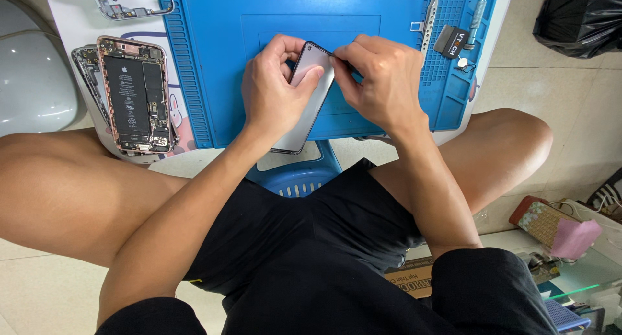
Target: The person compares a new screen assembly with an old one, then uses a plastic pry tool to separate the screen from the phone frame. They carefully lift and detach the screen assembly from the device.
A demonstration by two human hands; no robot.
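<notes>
My left hand (277, 89) grips a slim grey phone (310, 108) by its long edge, with the thumb lying across its glossy surface. The phone is tilted, its top end over the blue work mat (227, 56) and its bottom end past the mat's near edge. My right hand (382, 82) pinches at the phone's upper right corner with fingertips closed there; whether a small tool is between them I cannot tell.
An opened phone body (135, 95) with exposed battery and boards lies left of the mat beside a bare frame (87, 76). Small parts and a tool (481, 11) sit in the mat's right-hand trays. A blue stool (295, 176) stands below. Black bag (580, 17) at right.
</notes>
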